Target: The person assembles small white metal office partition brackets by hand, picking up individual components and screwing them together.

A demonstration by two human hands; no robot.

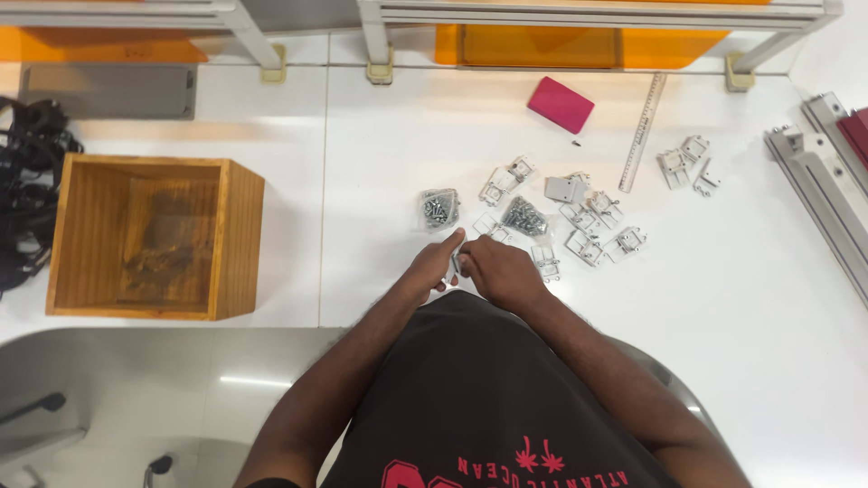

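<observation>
Right at the near edge of the white surface [741, 298], the left hand [432, 268] and right hand [499, 271] are pressed together, fingers pinched around a small metal bracket [455, 264] that's mostly hidden between them. Just beyond the fingers sit two clear bags of screws [439, 208], with more loose brackets [592, 230] spread out to the right. Further past those is a pink block [561, 104] and a ruler [643, 132]. Well off to the left is a wooden box [237, 237].

The wooden box [154, 237] sits left of the scattered brackets [588, 221] on the table [768, 316]. The ruler [643, 133] lies far right of them.
</observation>
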